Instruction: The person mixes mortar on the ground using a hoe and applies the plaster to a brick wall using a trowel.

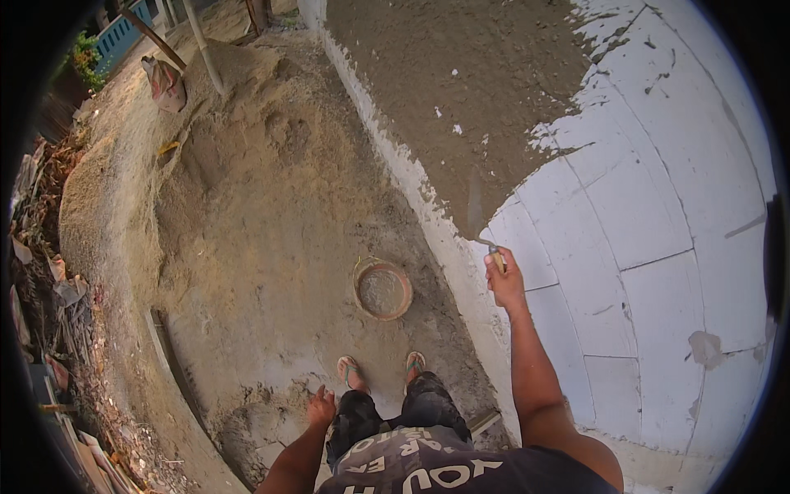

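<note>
Sandy ground is spreading beneath you; your left hand is hanging low, its grip unclear; your right hand is gripping a trowel at the lower edge of the mortar; a bucket is standing near the wall.

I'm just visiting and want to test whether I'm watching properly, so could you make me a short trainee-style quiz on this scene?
1. Which tool does the right hand hold?
2. True or false: the bucket hangs from the wall.
3. How much of the wall in view does the brown plaster cover?
A) All of it
B) Part of it
C) None of it

Key:
1. A trowel, gripped by its handle.
2. False: it stands on the ground.
3. B: pale blocks show bare beside the plaster.
</note>
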Tool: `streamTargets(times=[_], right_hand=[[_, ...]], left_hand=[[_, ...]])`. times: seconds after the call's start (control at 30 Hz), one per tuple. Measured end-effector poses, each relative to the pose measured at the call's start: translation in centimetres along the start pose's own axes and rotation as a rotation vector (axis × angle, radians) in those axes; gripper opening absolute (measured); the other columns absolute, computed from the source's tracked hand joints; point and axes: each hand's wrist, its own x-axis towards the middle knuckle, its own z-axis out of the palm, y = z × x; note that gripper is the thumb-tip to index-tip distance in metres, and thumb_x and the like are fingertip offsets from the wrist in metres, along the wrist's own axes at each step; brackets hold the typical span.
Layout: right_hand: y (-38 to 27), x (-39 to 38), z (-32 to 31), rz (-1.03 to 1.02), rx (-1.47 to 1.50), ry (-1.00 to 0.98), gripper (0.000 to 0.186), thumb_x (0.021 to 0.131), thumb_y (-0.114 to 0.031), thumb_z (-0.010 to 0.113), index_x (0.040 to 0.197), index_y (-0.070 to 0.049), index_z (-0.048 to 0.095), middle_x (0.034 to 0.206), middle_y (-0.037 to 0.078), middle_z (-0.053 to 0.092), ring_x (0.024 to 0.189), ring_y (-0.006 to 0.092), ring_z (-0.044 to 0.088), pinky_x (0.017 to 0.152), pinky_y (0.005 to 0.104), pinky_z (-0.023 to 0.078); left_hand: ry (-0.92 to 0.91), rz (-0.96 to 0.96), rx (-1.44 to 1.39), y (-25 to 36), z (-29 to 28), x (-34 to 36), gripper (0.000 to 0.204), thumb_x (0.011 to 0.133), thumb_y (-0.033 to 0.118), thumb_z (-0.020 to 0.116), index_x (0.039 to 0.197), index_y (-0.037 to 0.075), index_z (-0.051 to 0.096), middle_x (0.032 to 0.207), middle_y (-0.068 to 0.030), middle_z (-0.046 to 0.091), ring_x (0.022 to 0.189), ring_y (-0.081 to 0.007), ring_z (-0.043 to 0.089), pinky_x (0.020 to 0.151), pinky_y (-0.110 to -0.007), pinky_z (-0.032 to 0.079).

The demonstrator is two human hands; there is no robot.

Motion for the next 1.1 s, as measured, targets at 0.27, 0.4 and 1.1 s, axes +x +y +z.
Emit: streamTargets(times=[0.27,0.4,1.1], right_hand=[[34.4,-1.9,29.6,0.268,-1.230,-0.613,0.041,0.106,-0.036,0.050,0.144,-0.022,0.049,0.121,0.015,0.065,0.113,0.0306,0.067,0.089,0.0447,0.057],[42.9,6.7,34.3,0.060,-1.342,-0.405,0.031,0.104,-0.023,0.055,0.134,-0.016,0.058,0.111,0.015,0.062,0.113,0.0300,0.064,0.086,0.0462,0.059],[50.9,4.2,30.8,-0.023,-0.776,-0.449,0.044,0.094,-0.054,0.063,0.125,-0.023,0.065,0.099,0.014,0.075,0.093,0.0373,0.072,0.077,0.0483,0.055]], left_hand=[[-0.217,0.149,0.223,-4.6,13.5,0.6,0.064,0.094,0.053,0.060,0.147,0.019,0.052,0.150,-0.0111,0.052,0.140,-0.0384,0.043,0.114,-0.057,0.033],[-0.334,0.021,0.305,-3.9,15.3,0.2,0.078,0.089,0.069,0.057,0.152,0.025,0.047,0.158,-0.0075,0.043,0.146,-0.0338,0.036,0.119,-0.058,0.024],[-0.393,-0.071,0.427,-4.1,18.5,-0.7,0.078,0.090,0.069,0.056,0.152,0.024,0.047,0.158,-0.0066,0.043,0.149,-0.0331,0.032,0.121,-0.054,0.021]])
